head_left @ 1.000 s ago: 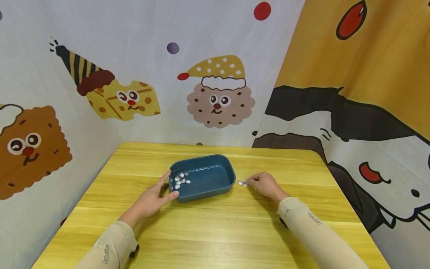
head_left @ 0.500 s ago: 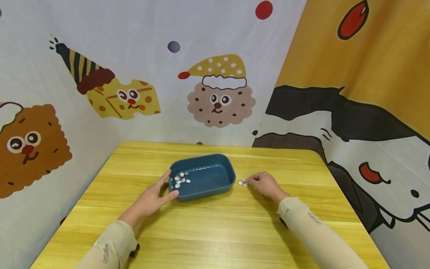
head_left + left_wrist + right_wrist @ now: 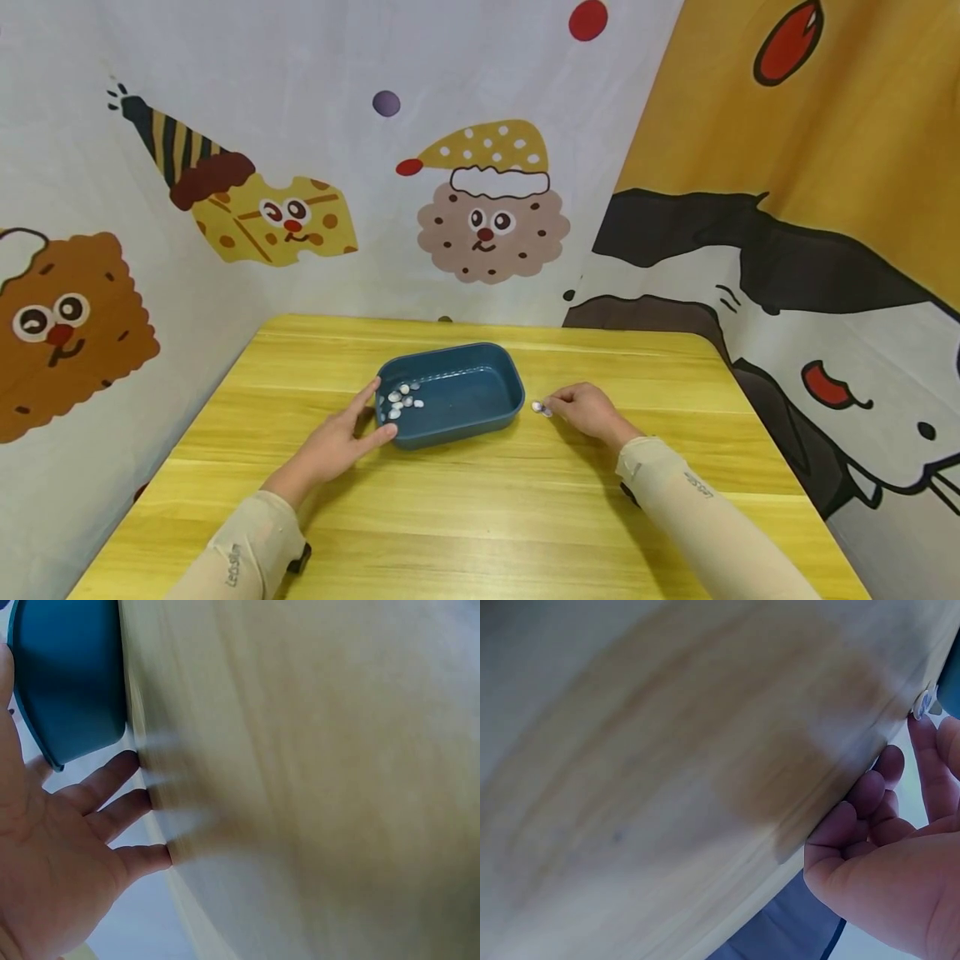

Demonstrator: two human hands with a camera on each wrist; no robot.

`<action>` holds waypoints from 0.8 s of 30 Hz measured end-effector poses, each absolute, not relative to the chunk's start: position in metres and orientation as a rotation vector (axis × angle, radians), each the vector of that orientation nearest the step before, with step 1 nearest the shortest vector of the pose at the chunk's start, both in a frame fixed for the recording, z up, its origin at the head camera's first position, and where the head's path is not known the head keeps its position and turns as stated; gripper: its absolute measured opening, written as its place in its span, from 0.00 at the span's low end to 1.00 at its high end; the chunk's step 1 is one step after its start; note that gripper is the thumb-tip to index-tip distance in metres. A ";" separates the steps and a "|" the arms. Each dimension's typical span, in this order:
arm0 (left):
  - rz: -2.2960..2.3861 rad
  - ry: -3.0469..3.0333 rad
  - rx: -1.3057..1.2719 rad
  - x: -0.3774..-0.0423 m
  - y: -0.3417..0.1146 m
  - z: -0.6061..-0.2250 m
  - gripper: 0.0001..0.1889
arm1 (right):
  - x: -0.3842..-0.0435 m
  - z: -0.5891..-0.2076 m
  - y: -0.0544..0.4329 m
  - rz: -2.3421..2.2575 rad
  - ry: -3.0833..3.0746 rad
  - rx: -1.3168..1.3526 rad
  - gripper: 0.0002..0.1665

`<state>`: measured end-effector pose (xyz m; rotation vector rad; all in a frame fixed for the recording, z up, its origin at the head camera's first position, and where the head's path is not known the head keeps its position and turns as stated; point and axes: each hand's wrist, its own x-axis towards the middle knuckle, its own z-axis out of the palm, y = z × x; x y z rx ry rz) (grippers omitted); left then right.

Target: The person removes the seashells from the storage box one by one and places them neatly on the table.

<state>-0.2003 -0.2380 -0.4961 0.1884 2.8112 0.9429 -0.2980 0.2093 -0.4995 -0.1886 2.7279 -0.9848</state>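
A dark blue rectangular basin stands on the table, with several small pale seashells gathered at its left end. My left hand rests against that end, index finger and thumb spread along its wall. In the left wrist view the other fingers of the left hand reach straight down to the tabletop. To the right of the basin, my right hand pinches at a small shell; another shell lies just left of the fingertips. The right wrist view shows a shell at the index fingertip, its remaining fingers curled.
The yellow wood-grain table extends on every side of the basin. Behind it hangs a white cloth printed with cartoon biscuits, and a yellow and black printed cloth hangs at the right.
Both hands and the basin stay nearly where they were. The right fingertips shift very slightly left over the shells, and the head view moves a little.
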 end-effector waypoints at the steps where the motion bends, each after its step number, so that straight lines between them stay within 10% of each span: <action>1: 0.945 2.811 0.186 -0.200 -0.238 -0.496 0.50 | -0.298 -0.500 0.209 -0.990 2.724 -0.190 0.16; 12: 0.945 2.800 0.185 -0.201 -0.242 -0.495 0.51 | -0.305 -0.464 0.192 -1.098 2.728 -0.241 0.24; 18: 0.947 2.804 0.178 -0.201 -0.246 -0.493 0.51 | -0.309 -0.407 0.116 -1.144 2.738 -0.558 0.25; 24: 0.989 2.760 0.184 -0.202 -0.240 -0.496 0.52 | -0.301 -0.432 0.034 -0.891 2.636 -0.809 0.24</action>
